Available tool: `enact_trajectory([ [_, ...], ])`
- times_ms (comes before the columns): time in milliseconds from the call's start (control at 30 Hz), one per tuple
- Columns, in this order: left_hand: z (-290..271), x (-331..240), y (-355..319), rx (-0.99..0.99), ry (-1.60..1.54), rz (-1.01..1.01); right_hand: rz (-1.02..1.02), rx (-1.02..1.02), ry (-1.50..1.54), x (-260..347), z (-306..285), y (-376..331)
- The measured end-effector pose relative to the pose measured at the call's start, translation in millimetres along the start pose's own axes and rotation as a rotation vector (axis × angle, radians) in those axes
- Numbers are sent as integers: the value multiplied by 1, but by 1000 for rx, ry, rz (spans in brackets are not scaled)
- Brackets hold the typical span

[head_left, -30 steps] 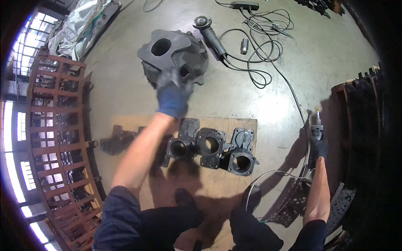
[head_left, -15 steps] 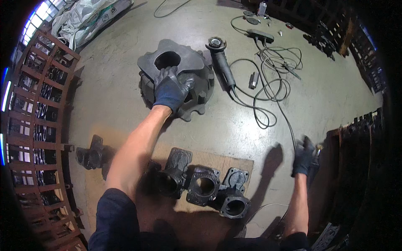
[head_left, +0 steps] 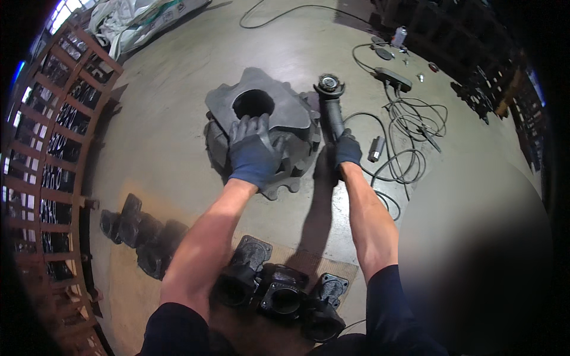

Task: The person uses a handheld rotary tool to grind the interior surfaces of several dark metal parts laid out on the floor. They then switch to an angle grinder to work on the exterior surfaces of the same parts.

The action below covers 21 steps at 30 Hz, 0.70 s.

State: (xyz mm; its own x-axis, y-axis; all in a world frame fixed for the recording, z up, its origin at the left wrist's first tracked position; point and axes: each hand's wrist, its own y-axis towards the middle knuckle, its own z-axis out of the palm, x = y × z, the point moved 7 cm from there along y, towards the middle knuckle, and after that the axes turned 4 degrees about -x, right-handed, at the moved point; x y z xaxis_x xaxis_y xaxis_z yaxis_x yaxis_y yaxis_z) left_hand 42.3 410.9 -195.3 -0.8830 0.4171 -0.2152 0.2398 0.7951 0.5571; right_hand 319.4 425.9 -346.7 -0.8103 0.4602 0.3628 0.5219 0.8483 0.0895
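Observation:
A large dark grey metal casting with a star-shaped top plate and a round hole sits on the floor ahead. My left hand, in a dark glove, lies on the plate with fingers stretched toward the hole's near edge, the thumb apart. To the casting's right is a corded angle grinder, its head pointing away from me. My right hand, also gloved, has its fingers wrapped around the rear of the grinder's body.
Several black flanged castings sit nearby on cardboard. Coiled cables, a power strip, a small metal cylinder and a spray can lie farther right. A brown slatted rack lines the left. The lower right is blurred.
My right hand has moved from the far right, beside the dark crates, to the angle grinder and closed on it. My left hand stays on the large casting. The view has shifted.

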Motion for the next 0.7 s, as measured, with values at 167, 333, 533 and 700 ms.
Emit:
enact_trajectory([
  [167, -6, -1, 2, 114, -16, -32, -54, 186, 52, 16, -22, -20],
  [333, 1, 4, -3, 55, 40, 5, 7, 496, 503, -19, -53, -66],
  [533, 8, 0, -2, 200, 145, -34, 122, 545, 837, -104, -122, -194],
  [700, -6, -43, -40, 223, -252, 89, 220, 496, 868, -125, -202, -290],
])
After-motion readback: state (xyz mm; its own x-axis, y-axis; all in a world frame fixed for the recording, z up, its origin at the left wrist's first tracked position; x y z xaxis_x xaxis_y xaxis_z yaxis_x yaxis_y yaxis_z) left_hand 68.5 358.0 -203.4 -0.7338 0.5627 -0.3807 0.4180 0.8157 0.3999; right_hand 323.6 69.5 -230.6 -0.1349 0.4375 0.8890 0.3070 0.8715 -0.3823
